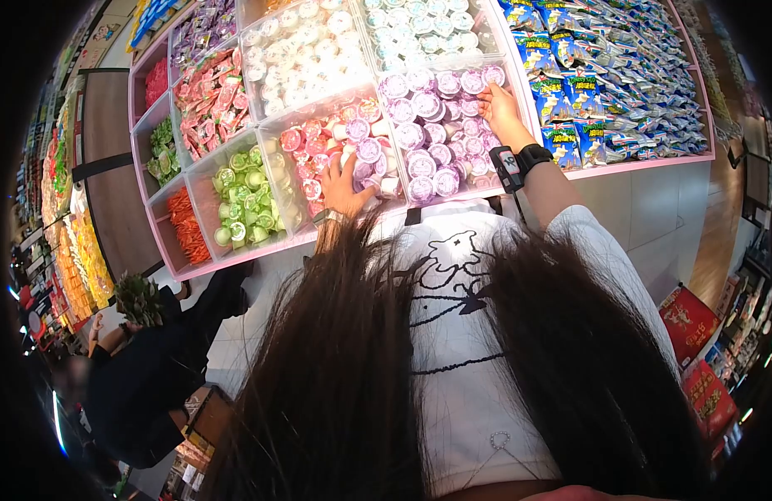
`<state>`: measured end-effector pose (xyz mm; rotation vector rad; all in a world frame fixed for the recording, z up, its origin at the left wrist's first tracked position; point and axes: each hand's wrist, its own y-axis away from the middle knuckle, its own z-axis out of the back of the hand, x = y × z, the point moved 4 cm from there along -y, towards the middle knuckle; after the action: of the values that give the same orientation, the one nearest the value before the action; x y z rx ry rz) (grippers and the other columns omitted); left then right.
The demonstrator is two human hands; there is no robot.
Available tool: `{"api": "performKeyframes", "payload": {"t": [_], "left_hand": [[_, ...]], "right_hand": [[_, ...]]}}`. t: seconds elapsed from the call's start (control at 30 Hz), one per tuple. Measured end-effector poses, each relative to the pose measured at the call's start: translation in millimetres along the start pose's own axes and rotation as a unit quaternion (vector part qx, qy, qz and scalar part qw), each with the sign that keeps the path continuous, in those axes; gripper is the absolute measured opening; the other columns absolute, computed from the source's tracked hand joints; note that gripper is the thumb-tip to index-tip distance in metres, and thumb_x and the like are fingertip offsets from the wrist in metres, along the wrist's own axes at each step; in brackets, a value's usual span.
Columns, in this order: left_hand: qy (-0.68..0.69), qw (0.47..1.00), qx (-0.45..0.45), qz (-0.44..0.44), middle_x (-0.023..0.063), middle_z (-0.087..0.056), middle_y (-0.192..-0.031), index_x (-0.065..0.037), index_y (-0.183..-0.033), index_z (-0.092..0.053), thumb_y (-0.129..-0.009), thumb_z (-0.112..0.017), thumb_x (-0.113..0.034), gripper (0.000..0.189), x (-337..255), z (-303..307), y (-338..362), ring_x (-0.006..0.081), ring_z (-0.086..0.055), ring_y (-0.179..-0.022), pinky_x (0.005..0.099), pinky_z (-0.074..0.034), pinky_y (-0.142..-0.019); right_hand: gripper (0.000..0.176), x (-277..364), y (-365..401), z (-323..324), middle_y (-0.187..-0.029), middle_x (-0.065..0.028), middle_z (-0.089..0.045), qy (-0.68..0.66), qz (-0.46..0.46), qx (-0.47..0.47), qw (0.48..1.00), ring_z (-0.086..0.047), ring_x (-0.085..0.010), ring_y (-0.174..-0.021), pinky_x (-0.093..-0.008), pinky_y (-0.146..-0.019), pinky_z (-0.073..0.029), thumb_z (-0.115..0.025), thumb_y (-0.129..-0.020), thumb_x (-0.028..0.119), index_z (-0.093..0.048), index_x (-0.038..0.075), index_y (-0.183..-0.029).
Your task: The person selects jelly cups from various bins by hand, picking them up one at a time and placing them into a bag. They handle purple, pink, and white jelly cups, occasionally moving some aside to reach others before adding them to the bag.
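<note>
Left hand [346,192] is loosely spread over red cups [292,139], purple cups [369,151] piled just beside. Right hand [498,107] is half-curled at the purple-cup compartment's right side (any hold can't be told). Both kinds are contained in a pink-rimmed divided bin [236,260].

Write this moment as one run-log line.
left hand: at red cups, beside purple cups | right hand: at right edge of larger purple-cup pile | grasp: unclear, both
</note>
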<state>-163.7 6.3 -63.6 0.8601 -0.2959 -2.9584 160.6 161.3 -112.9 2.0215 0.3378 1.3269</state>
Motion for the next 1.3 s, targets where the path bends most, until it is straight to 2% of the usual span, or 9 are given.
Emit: {"api": "performKeyframes", "payload": {"t": [0.17, 0.37, 0.57, 0.77, 0.87, 0.97, 1.07, 1.17, 1.3], "left_hand": [[-0.002, 1.000, -0.001, -0.004, 0.0188, -0.030, -0.129, -0.013, -0.124, -0.040, -0.057, -0.067, -0.038, 0.076, -0.8, 1.0, -0.1, 0.0395, -0.024, -0.118, 0.0486, -0.022, -0.097], [-0.004, 1.000, -0.004, -0.007, 0.0188, -0.029, -0.129, -0.014, -0.124, -0.040, -0.057, -0.067, -0.039, 0.076, -0.6, 1.2, 0.0, 0.0398, -0.025, -0.118, 0.0490, -0.022, -0.097], [-0.004, 1.000, 0.000, -0.005, 0.0191, -0.030, -0.129, -0.013, -0.124, -0.040, -0.057, -0.067, -0.039, 0.077, 1.9, -1.0, 0.0, 0.0398, -0.025, -0.118, 0.0489, -0.022, -0.097], [-0.004, 1.000, -0.005, -0.010, 0.0192, -0.030, -0.128, -0.013, -0.124, -0.040, -0.057, -0.067, -0.038, 0.076, 0.8, 0.2, -0.2, 0.0396, -0.025, -0.117, 0.0485, -0.023, -0.097], [-0.003, 1.000, -0.010, -0.014, 0.0192, -0.030, -0.128, -0.013, -0.124, -0.041, -0.057, -0.068, -0.038, 0.076, 0.7, 0.6, 0.1, 0.0393, -0.026, -0.117, 0.0481, -0.023, -0.097], [-0.003, 1.000, -0.017, -0.018, 0.0191, -0.031, -0.128, -0.013, -0.123, -0.041, -0.057, -0.068, -0.038, 0.076, -0.1, -0.1, 0.3, 0.0391, -0.026, -0.117, 0.0478, -0.024, -0.097], [-0.003, 1.000, -0.017, -0.014, 0.0190, -0.031, -0.128, -0.014, -0.123, -0.041, -0.057, -0.068, -0.038, 0.076, 0.1, 0.7, 0.7, 0.0389, -0.026, -0.117, 0.0478, -0.024, -0.097], [0.000, 1.000, -0.013, -0.010, 0.0185, -0.031, -0.128, -0.014, -0.124, -0.041, -0.057, -0.068, -0.038, 0.076, 1.2, -0.3, 0.8, 0.0388, -0.026, -0.117, 0.0479, -0.023, -0.097], [0.001, 1.000, -0.008, -0.006, 0.0181, -0.030, -0.129, -0.014, -0.124, -0.041, -0.057, -0.068, -0.038, 0.076, -0.1, 0.0, -0.1, 0.0393, -0.025, -0.118, 0.0485, -0.023, -0.097]], "right_hand": [[0.027, -3.4, 1.4, 2.5, -0.068, -0.0066, -0.056, 0.006, -0.019, -0.012, 1.000, -0.049, -0.0147, -0.051, -0.0267, -0.047, -0.042, -0.051, -0.082, 0.034, -0.048, 0.007, -0.080], [0.026, -7.8, 4.0, 4.5, -0.069, -0.0078, -0.056, -0.030, -0.022, -0.011, 0.999, -0.050, -0.0164, -0.056, -0.0276, -0.050, -0.043, -0.052, -0.080, 0.033, -0.047, 0.007, -0.080], [0.018, -12.9, 7.2, 3.3, -0.069, -0.0080, -0.055, -0.031, -0.043, 0.017, 0.998, -0.051, -0.0173, -0.058, -0.0287, -0.052, -0.044, -0.057, -0.077, 0.021, -0.051, 0.005, -0.082], [0.016, -18.6, -8.0, 5.7, -0.069, -0.0085, -0.056, -0.115, -0.078, 0.072, 0.988, -0.052, -0.0168, -0.057, -0.0270, -0.053, -0.046, -0.062, -0.076, 0.015, -0.052, 0.003, -0.082], [0.019, -7.8, -4.8, 5.3, -0.066, -0.0081, -0.055, -0.023, -0.034, 0.056, 0.998, -0.052, -0.0175, -0.056, -0.0287, -0.051, -0.046, -0.061, -0.077, 0.019, -0.053, 0.002, -0.079], [0.020, -6.2, -2.2, 3.8, -0.069, -0.0083, -0.055, -0.031, -0.069, 0.053, 0.996, -0.052, -0.0179, -0.058, -0.0301, -0.054, -0.047, -0.060, -0.077, 0.020, -0.052, 0.003, -0.083], [0.021, -0.9, 7.4, 0.7, -0.076, -0.0085, -0.054, -0.126, -0.044, 0.086, 0.987, -0.053, -0.0189, -0.064, -0.0329, -0.058, -0.047, -0.059, -0.078, 0.021, -0.050, 0.004, -0.088], [0.022, -4.9, 0.1, 1.8, -0.086, -0.0092, -0.052, -0.122, 0.023, -0.001, 0.992, -0.051, -0.0213, -0.078, -0.0335, -0.070, -0.047, -0.059, -0.079, 0.019, -0.047, 0.005, -0.091], [0.023, 0.7, 11.5, -5.2, -0.091, -0.0094, -0.052, -0.100, 0.043, -0.058, 0.992, -0.050, -0.0215, -0.085, -0.0341, -0.074, -0.046, -0.059, -0.079, 0.015, -0.048, 0.004, -0.096]]}}
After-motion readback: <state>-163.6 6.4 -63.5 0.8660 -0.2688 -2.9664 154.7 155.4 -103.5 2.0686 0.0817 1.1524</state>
